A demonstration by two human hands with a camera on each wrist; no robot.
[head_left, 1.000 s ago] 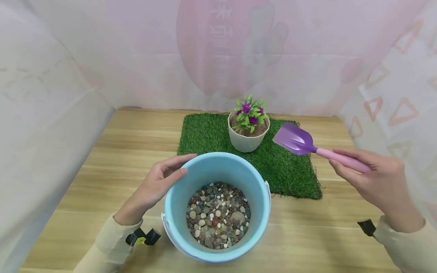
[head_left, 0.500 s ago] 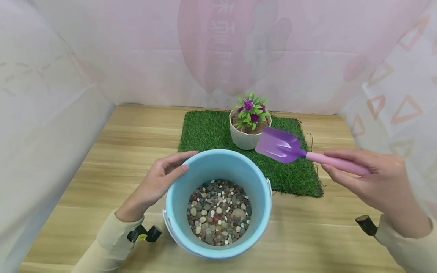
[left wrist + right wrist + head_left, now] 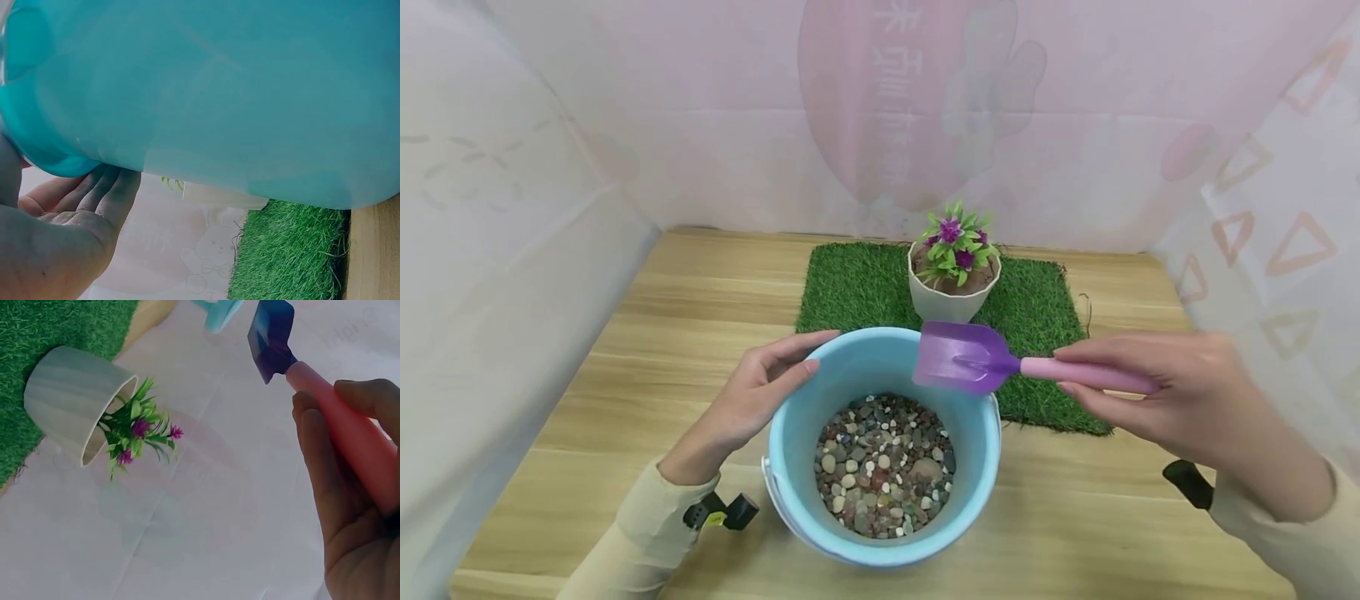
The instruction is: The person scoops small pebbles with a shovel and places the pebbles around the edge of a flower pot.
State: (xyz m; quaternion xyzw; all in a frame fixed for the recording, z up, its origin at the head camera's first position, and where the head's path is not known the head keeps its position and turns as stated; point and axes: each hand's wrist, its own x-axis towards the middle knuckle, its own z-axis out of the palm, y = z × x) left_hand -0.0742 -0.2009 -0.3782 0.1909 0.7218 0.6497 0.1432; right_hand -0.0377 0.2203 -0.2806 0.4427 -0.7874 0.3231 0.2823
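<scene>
A light blue bucket (image 3: 977, 500) with pebbles (image 3: 880, 479) in its bottom stands at the table's front. My left hand (image 3: 741, 408) holds its left rim, thumb at the edge and fingers along the outer wall; the left wrist view shows those fingers (image 3: 112, 194) against the bucket's side (image 3: 219, 94). In my right hand (image 3: 1187, 392) is a garden trowel with a purple blade (image 3: 958, 358) and pink handle (image 3: 1090, 375), gripped between thumb and fingers. Its blade, bare of pebbles, overlaps the bucket's far right rim in the head view.
Behind the bucket a white flowerpot (image 3: 951, 304) with soil and purple flowers (image 3: 955, 237) stands on a green turf mat (image 3: 850, 279). The right wrist view shows the pot (image 3: 78, 400) too. Cloth walls (image 3: 722, 150) enclose the wooden table (image 3: 647, 358).
My right hand has brought the trowel leftward and slightly down, from over the turf mat to the bucket's rim. My left hand stays on the bucket.
</scene>
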